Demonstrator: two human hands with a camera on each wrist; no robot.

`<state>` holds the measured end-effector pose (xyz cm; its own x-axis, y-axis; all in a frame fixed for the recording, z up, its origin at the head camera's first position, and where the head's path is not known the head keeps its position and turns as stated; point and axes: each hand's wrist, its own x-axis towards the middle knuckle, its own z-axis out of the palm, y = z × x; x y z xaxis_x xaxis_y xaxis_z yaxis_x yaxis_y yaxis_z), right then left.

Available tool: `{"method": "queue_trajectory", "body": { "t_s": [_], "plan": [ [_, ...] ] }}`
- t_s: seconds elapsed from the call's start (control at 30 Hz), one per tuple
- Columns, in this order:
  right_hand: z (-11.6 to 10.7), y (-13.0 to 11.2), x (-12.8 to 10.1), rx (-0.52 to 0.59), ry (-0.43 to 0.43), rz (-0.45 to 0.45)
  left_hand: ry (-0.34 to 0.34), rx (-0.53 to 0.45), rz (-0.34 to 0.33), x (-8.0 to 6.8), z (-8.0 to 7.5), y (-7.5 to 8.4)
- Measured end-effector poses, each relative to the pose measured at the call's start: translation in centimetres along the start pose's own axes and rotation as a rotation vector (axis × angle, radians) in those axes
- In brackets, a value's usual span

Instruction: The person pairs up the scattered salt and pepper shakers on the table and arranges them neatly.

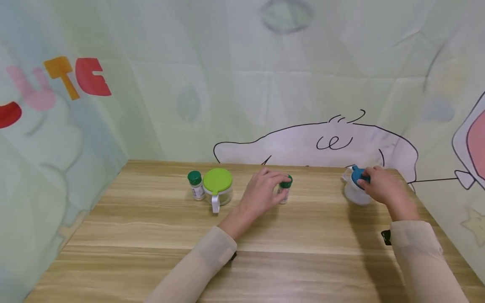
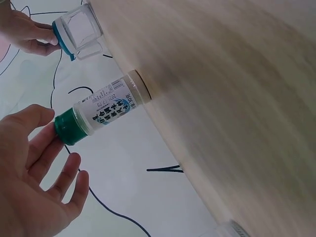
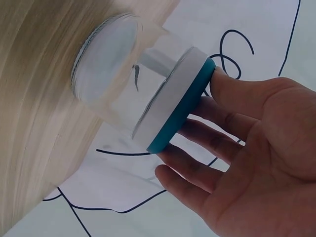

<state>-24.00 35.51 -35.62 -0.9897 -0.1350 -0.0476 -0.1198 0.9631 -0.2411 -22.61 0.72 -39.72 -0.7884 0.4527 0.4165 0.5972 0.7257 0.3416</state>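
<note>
on the near part of the pale wood-grain counter (image 1: 159, 235) two sleeved forearms reach forward over bare boards. past them, about mid-counter, the left hand (image 1: 261, 194) has its fingertips set on the dark green cap of a small clear spice bottle with a white printed label (image 1: 284, 189), which stands upright; the wrist view shows the fingers fairly straight, touching the cap's rim rather than wrapped round it. the bottle looks light and stiff, probably smooth plastic or glass, and narrow-based, so it would tip easily; the ribbed cap or the labelled body seem the surest places to hold. farther right, the right hand (image 1: 380, 185) lies over the teal lid of a clear, squat plastic jar with a side handle (image 1: 356, 191), fingertips curled lightly against the lid's edge. that jar looks empty, light and slick-walled; the lid rim or handle offers purchase. to the left stand a second green-capped bottle (image 1: 195, 185) and, touching or just beside it, a lime-lidded clear jar (image 1: 217, 187). behind all, a pale green cartoon-printed cloth (image 1: 265, 84) walls the space.
</note>
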Motion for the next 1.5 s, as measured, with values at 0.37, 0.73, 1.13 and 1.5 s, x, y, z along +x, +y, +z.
{"method": "queue_trajectory", "body": {
  "t_s": [0.37, 0.73, 1.13, 1.5],
  "plan": [
    [-0.6, -0.3, 0.3, -0.031, -0.031, -0.004, 0.048, 0.003, 0.061, -0.6, 0.2, -0.4],
    [-0.4, -0.1, 0.1, -0.075, -0.02, -0.015, 0.047, 0.007, 0.044, -0.4, 0.6, 0.0],
    [0.0, -0.2, 0.0, -0.064, -0.01, 0.009, 0.041, -0.016, -0.003, -0.1, 0.4, 0.3],
    [0.7, -0.3, -0.3, 0.044, 0.093, 0.125, 0.02, 0.018, -0.011, 0.1, 0.3, 0.6]
  ]
}}
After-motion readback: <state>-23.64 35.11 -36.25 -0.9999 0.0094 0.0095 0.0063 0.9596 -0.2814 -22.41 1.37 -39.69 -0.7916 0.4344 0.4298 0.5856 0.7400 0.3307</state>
